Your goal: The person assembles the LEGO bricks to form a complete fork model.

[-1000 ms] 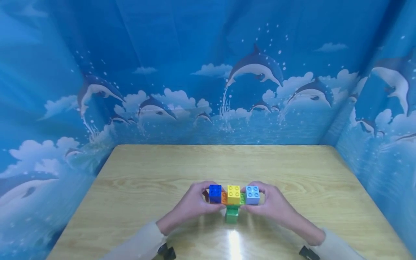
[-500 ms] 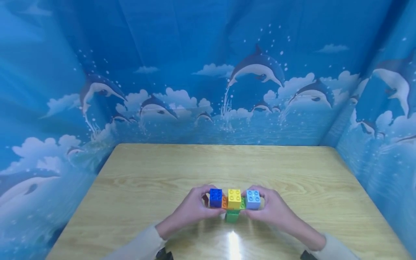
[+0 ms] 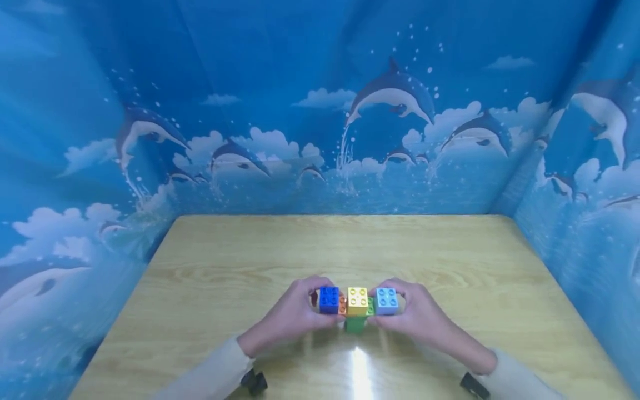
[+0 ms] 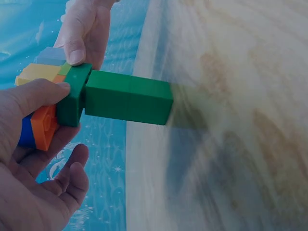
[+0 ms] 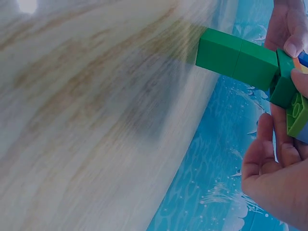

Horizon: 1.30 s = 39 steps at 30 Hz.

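Both hands hold one toy building-block model in the head view. My left hand (image 3: 300, 314) grips its left arm, around the dark blue block (image 3: 329, 300). On the other side, my right hand (image 3: 424, 316) grips around the light blue block (image 3: 387, 301). A yellow block (image 3: 357, 301) tops the middle, between an orange block (image 3: 342, 305) and a lime green block (image 3: 370, 306). Both thumbs press on the dark green crosspiece (image 4: 74, 94) in the left wrist view. From it a green block column (image 4: 129, 97) extends down, its foot right at the tabletop.
The wooden table (image 3: 225, 244) spreads around the hands, with a bright light reflection in front of the model. A blue dolphin-print curtain (image 3: 280, 111) encloses the back and sides. Black straps (image 3: 254, 382) show at the sleeves.
The model has tipped more upright, so less of its green column shows below the yellow block. Both hands keep their grip. The whole head view has shifted slightly.
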Available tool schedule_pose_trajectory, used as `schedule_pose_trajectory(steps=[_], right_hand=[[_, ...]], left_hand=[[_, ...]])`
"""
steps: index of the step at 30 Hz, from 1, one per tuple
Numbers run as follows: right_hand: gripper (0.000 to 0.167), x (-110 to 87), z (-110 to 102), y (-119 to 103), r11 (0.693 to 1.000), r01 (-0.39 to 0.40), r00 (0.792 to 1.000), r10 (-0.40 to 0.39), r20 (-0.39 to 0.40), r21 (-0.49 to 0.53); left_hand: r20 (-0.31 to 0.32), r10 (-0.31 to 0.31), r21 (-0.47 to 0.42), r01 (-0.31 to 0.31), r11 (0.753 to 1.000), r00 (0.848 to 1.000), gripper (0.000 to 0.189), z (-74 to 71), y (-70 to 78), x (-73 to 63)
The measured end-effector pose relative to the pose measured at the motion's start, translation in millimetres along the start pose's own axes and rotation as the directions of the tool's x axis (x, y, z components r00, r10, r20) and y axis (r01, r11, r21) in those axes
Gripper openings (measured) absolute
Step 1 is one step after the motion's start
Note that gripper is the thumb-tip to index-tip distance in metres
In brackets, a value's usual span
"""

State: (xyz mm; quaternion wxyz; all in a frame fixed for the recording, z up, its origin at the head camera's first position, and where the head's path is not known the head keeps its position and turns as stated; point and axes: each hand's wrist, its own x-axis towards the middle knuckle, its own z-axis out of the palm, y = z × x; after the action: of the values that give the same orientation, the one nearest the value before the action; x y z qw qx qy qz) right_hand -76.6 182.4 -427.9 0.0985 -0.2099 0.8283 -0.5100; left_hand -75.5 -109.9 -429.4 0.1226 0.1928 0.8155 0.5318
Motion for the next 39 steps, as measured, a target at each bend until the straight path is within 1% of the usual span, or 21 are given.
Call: schedule_pose_trajectory(steps=[3, 8, 11, 13, 16, 19, 21, 26, 31, 35, 39], right_hand=[[0.045, 1.1, 1, 1, 1.0, -0.003, 1.0, 0.003, -0.004, 0.008], [0.044, 0.2, 1, 2, 1.0, 0.02, 1.0, -0.02, -0.016, -0.005], [0.044, 0.9, -1, 1, 0.999, 0.033, 0.999, -0.033, -0.004, -0.02], [0.044, 1.6, -5, 0, 0.999, 0.029, 0.999, -0.029, 0.017, -0.028], [0.045, 2.8, -9, -2, 0.999, -0.002, 0.999, 0.003, 0.049, -0.034], [0.045, 3.3, -9, -4, 0.999, -0.018, 0.998, 0.02, 0.06, -0.041], [0.045, 3.3, -8, -4, 0.999, -0.015, 0.998, 0.017, 0.061, -0.039], [0.045, 3.6, -5, -2, 1.0, 0.006, 0.998, -0.004, 0.067, -0.019], [0.042, 5.1, -6, 0, 0.999, 0.044, 0.994, -0.041, 0.097, -0.027], [0.042, 7.0, -11, 0, 0.997, 0.065, 0.993, -0.06, 0.105, -0.043], [0.041, 7.9, -16, 1, 0.998, 0.044, 0.992, -0.039, 0.123, -0.034]], left_hand=[[0.005, 0.007, 0.024, -0.007, 1.0, 1.0, 0.034, -2.2, 0.4, 0.9], [0.006, 0.048, 0.063, -0.048, 0.997, 0.999, 0.035, -1.3, -2.2, 1.5], [0.01, 0.073, 0.06, -0.074, 0.995, 0.997, 0.036, -0.3, -4.2, 2.4], [0.02, 0.074, 0.048, -0.075, 0.996, 0.997, 0.036, 0.2, -5.3, 3.2], [0.036, 0.065, 0.035, -0.066, 0.997, 0.997, 0.034, 1.0, -5.6, 3.7], [0.042, 0.061, 0.04, -0.063, 0.997, 0.997, 0.033, 1.6, -4.8, 3.0], [0.043, 0.067, 0.048, -0.069, 0.996, 0.997, 0.032, 1.5, -4.2, 2.5], [0.052, 0.051, 0.041, -0.053, 0.998, 0.997, 0.033, 2.1, -3.6, 0.8], [0.055, 0.039, 0.013, -0.04, 0.999, 0.998, 0.036, 7.1, -3.5, 2.4], [0.054, 0.007, -0.044, -0.004, 0.999, 0.999, 0.035, 11.0, -1.9, 6.0], [0.041, -0.038, -0.056, 0.04, 0.998, 0.998, 0.035, 13.1, 0.6, 7.2]])
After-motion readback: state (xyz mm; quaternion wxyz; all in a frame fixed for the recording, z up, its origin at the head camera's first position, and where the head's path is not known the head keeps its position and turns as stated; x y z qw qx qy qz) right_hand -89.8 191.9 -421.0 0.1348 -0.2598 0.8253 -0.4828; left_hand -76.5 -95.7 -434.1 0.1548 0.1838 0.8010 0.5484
